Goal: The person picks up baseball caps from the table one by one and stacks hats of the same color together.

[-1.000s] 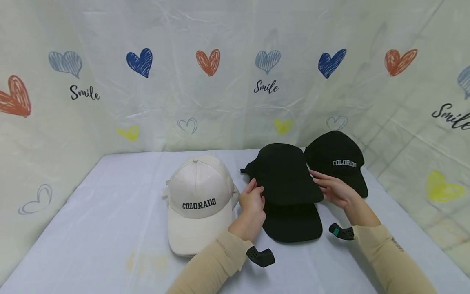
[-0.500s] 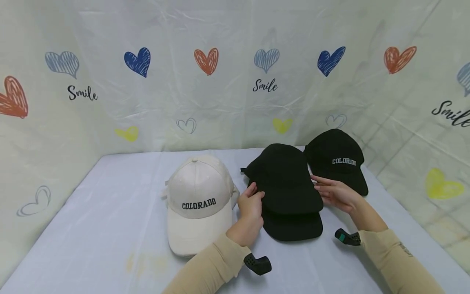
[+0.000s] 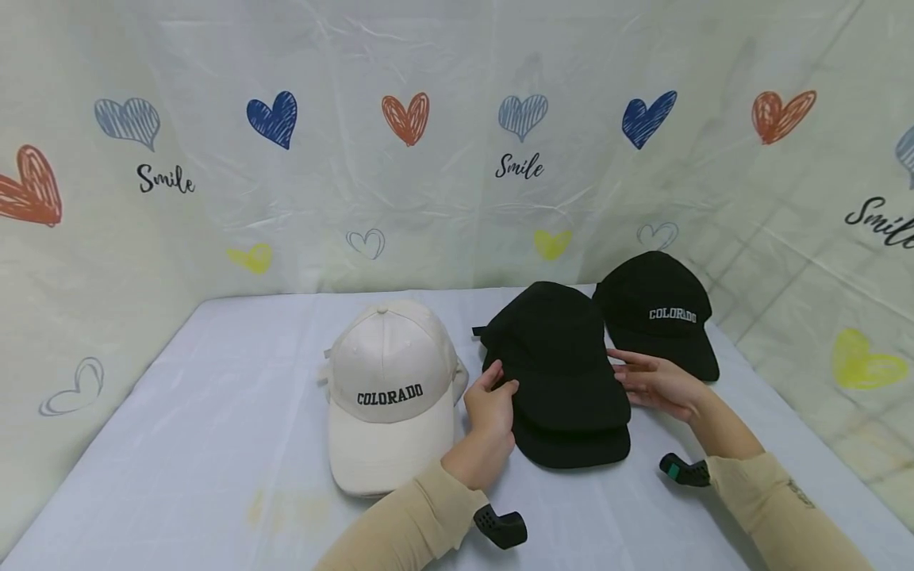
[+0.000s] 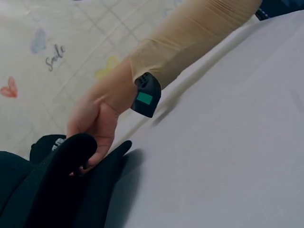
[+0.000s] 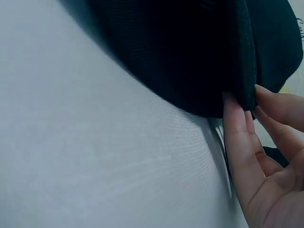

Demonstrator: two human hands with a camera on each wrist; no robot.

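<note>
Two black caps lie one over the other in the head view. The upper black cap (image 3: 560, 357) covers most of the lower one, whose brim (image 3: 571, 450) shows beneath at the front. My left hand (image 3: 489, 420) pinches the upper cap's left edge. On the opposite side my right hand (image 3: 664, 387) holds its right edge. Close up in the right wrist view, thumb and fingers (image 5: 237, 137) of that hand grip the edge of a brim. The left wrist view shows both brims apart, with the right hand (image 4: 97, 121) beyond them.
A cream cap (image 3: 389, 381) lettered COLORADO sits just left of my left hand. Behind my right hand stands another black cap (image 3: 653, 301) with the same lettering. White cloth (image 3: 214, 444) covers the table, and a printed curtain (image 3: 457, 198) hangs behind it.
Both hands have moved toward me and down with the upper black cap. Its brim now overlaps more of the lower cap's brim. The cream cap and far black cap stay put.
</note>
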